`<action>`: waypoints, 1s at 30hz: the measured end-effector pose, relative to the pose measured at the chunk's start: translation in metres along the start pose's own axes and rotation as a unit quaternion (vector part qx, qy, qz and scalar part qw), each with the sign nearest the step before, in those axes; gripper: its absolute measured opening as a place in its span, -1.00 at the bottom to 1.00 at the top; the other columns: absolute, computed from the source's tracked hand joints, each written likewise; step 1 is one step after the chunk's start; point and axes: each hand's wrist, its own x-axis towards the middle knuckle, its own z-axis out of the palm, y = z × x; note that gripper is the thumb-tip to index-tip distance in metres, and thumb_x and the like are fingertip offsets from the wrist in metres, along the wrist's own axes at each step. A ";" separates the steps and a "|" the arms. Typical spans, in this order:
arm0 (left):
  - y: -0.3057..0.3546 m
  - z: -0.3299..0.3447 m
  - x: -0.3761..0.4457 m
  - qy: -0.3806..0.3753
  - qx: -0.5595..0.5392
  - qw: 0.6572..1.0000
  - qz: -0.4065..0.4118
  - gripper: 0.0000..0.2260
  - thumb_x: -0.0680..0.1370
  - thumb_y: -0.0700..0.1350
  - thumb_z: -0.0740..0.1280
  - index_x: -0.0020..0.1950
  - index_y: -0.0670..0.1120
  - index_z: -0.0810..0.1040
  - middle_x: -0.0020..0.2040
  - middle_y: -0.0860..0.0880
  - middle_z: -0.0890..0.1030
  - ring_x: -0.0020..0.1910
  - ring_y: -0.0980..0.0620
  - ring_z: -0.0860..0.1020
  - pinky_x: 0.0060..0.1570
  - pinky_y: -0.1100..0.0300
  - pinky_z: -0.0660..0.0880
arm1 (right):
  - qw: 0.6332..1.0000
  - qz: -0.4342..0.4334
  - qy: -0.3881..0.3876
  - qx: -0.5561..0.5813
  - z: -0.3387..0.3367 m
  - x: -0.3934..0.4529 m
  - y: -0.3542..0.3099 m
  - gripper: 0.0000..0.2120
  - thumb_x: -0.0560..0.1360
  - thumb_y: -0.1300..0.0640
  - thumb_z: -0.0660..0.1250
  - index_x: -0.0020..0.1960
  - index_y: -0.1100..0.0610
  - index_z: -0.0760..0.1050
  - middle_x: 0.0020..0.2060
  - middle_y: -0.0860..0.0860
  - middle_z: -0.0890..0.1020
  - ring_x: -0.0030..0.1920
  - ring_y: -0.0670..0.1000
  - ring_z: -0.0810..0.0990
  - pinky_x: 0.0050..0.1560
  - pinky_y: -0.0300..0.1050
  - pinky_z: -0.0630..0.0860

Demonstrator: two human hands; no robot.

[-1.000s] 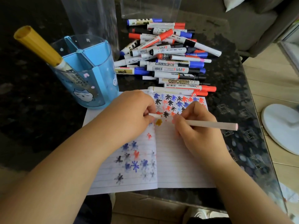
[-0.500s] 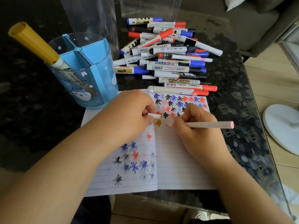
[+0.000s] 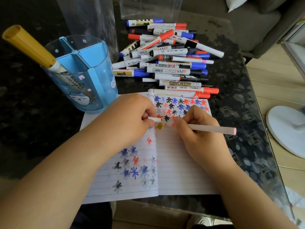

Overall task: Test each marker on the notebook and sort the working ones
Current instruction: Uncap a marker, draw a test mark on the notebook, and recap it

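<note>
On the dark speckled desk [image 3: 234, 100], beside pale wood flooring [image 3: 270, 76], a pink marker [image 3: 212, 129] is gripped by the right hand [image 3: 198, 136] and its cap [image 3: 155, 119] is pinched by the left hand [image 3: 130, 119] over the notebook [image 3: 181, 171].

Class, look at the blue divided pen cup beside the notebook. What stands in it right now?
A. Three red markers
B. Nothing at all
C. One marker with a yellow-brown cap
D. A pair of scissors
C: a single marker with a yellow-brown cap leans out of one compartment of the blue pen cup; the other compartments in view hold nothing.
</note>
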 end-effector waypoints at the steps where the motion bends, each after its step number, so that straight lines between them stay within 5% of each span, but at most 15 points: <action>1: 0.000 0.000 0.000 0.001 0.001 1.000 0.001 -0.84 0.47 -0.10 0.41 -0.21 0.14 0.50 -0.29 0.15 0.50 -0.33 0.25 0.43 -0.34 0.41 0.31 | 1.000 0.003 0.004 -0.003 0.000 0.000 0.000 -0.71 0.49 0.16 0.36 -0.35 0.15 0.35 -0.54 -0.04 0.41 -0.51 -0.14 0.31 -0.51 -0.33 0.22; 17: -0.001 0.000 0.000 0.005 -0.009 1.000 -0.007 -0.78 0.47 -0.08 0.42 -0.29 0.18 0.46 -0.30 0.16 0.47 -0.35 0.25 0.43 -0.39 0.46 0.27 | 1.000 0.010 0.014 0.002 -0.002 0.001 -0.002 -0.70 0.47 0.22 0.36 -0.37 0.14 0.32 -0.55 -0.09 0.39 -0.53 -0.14 0.31 -0.51 -0.37 0.21; 23: 0.000 -0.006 -0.003 0.034 -0.061 0.997 0.021 -0.94 0.53 -0.04 0.32 -0.04 0.11 0.55 -0.16 0.18 0.52 -0.18 0.29 0.48 -0.25 0.48 0.36 | 0.970 0.052 -0.023 0.236 -0.022 0.000 -0.013 -0.79 0.43 0.06 0.41 -0.22 0.17 0.44 -0.51 -0.07 0.45 -0.48 -0.12 0.35 -0.44 -0.28 0.31; 30: 0.004 -0.009 -0.006 0.035 -0.220 0.973 0.054 -0.89 0.50 -0.08 0.34 -0.12 0.15 0.55 -0.22 0.15 0.61 -0.19 0.20 0.58 -0.09 0.26 0.52 | 0.948 0.018 -0.024 0.317 -0.032 -0.001 -0.030 -0.84 0.47 0.19 0.21 -0.29 0.13 0.40 -0.48 0.11 0.53 -0.51 -0.02 0.37 -0.46 -0.26 0.33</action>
